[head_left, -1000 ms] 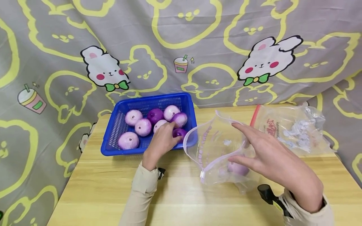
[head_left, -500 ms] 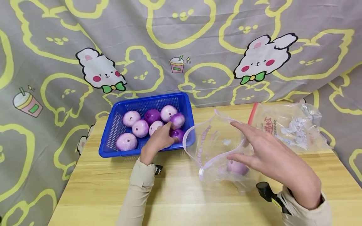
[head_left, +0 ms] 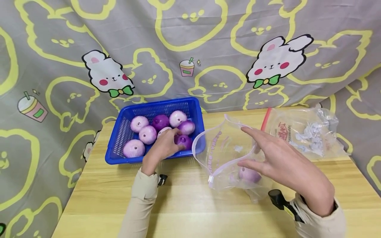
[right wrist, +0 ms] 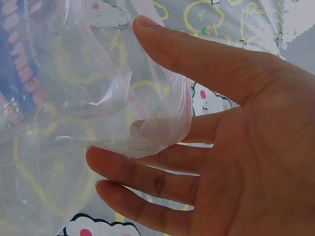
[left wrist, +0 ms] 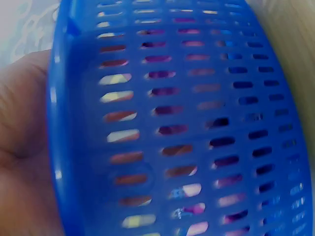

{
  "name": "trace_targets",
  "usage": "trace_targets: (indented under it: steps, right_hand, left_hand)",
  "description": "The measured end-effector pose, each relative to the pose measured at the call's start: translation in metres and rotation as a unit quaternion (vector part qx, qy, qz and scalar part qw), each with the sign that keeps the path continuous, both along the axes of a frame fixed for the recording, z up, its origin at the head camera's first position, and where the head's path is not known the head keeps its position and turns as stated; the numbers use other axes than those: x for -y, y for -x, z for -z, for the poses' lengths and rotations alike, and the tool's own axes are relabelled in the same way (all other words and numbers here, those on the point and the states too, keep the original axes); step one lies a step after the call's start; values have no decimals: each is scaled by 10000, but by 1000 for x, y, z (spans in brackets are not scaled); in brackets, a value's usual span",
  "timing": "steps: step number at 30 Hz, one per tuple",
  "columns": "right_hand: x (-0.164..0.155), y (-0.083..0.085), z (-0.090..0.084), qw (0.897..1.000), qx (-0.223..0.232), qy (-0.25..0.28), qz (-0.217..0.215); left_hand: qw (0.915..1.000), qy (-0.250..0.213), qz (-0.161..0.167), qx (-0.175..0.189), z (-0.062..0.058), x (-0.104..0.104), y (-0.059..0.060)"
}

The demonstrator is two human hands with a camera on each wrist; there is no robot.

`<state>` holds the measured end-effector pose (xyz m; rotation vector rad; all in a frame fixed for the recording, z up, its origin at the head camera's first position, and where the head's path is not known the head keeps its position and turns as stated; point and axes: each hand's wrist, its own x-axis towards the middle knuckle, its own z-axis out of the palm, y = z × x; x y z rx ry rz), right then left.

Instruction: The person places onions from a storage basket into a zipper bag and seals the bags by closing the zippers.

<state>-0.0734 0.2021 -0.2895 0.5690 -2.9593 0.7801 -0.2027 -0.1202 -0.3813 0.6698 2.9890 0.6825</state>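
Purple onion point(head_left: 183, 141) is gripped in the blue basket point(head_left: 125, 114) while a clear zip bag point(head_left: 226, 155) is held open beside it.

Since a second ago the left hand point(head_left: 162, 149) has closed over the onion at the basket's near right corner, its fingers now curled round it where before they only reached in; the pick appears to be secured but not yet lifted. The bag's mouth is kept spread by the right hand point(head_left: 282, 165), thumb and fingers point(right wrist: 162, 54) straight against the rim. One onion point(head_left: 249, 174) already lies inside the bag on the bench point(head_left: 190, 211).
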Motion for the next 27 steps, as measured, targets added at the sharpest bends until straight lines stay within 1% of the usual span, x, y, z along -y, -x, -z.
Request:
trace_targets:
  steps: [3, 8, 12, 15, 19, 21, 27]
  right_hand:
    - [1, 0, 0, 10000, -8, 28, -34]
    - [3, 0, 1, 9999, 5, 31, -105]
    - [5, -1, 2, 9999, -2, 36, -123]
    - [5, 0, 3, 9999, -34, 25, -141]
    - [6, 1, 3, 9999, 4, 12, -128]
    - [6, 1, 2, 10000, 29, 4, -93]
    - [7, 0, 1, 10000, -19, -18, -22]
  left_hand:
    - [9996, -238, 14, -154, -2, 4, -3]
    - [9982, -520, 48, -279, -4, 9, -9]
    - [9959, -783, 11, -442, -4, 13, -12]
    - [9936, -970, -59, -568, -1, 15, -14]
    - [9918, -1051, -181, -698, 3, 17, -17]
    - [9913, -1053, -187, -771, 4, 18, -17]
    - [9887, -1167, -125, -929, -2, 22, -15]
